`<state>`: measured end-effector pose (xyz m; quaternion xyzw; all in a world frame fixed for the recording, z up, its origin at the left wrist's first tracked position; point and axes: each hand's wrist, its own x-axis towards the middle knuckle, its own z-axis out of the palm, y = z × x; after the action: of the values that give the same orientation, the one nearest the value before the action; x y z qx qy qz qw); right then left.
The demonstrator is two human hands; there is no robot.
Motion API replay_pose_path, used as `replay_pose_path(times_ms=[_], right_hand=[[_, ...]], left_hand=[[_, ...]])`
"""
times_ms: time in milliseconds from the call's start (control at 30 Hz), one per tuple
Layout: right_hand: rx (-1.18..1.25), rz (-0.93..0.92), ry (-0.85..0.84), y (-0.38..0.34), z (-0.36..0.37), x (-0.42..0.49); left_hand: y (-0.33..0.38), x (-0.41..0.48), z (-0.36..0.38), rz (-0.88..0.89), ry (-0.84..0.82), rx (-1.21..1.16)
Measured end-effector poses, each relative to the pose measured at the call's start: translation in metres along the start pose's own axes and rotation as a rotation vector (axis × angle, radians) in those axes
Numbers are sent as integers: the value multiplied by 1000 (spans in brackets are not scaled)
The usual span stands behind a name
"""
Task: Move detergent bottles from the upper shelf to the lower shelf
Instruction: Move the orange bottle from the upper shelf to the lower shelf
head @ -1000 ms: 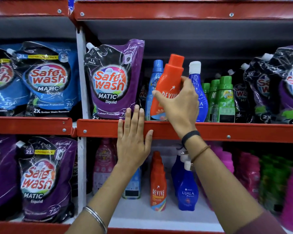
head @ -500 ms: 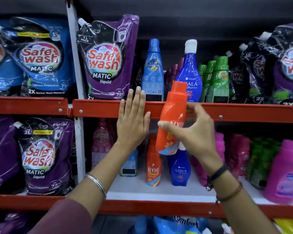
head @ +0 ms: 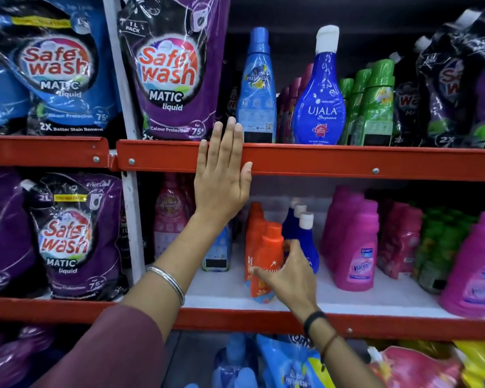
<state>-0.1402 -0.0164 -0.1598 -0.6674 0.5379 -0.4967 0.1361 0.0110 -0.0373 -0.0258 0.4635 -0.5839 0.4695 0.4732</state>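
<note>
My right hand [head: 287,278] grips an orange Revive bottle [head: 268,256], which stands tilted on the white lower shelf [head: 375,301], in front of another orange bottle [head: 254,228]. My left hand [head: 221,175] lies flat and open against the red edge of the upper shelf [head: 333,161]. On the upper shelf stand a light-blue bottle [head: 256,88], a dark-blue Ujala bottle [head: 319,107] and green bottles [head: 375,107]. Dark-blue white-capped bottles [head: 305,236] stand just right of the held bottle.
Purple Safewash pouches [head: 168,71] and blue ones [head: 53,74] fill the upper left. Pink Vanish bottles [head: 356,247] crowd the lower shelf's right side. A white upright post [head: 129,208] divides the bays. Packs lie below the lower shelf's red rail [head: 235,320].
My right hand has carried the orange bottle down from the upper shelf's front to the lower shelf. The left hand has stayed on the red edge. The view has tilted downward.
</note>
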Motion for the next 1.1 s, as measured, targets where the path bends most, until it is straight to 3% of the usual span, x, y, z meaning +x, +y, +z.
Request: replay_pose_path(times_ms=[700, 833, 1100], right_hand=[[-104, -53, -65, 14, 20, -6], [96, -98, 132, -2, -24, 4], [278, -433, 568, -84, -133, 69]], left_hand=[[1, 1, 0, -3, -15, 8], [3, 2, -4, -28, -42, 14], [40, 19, -3, -3, -74, 32]])
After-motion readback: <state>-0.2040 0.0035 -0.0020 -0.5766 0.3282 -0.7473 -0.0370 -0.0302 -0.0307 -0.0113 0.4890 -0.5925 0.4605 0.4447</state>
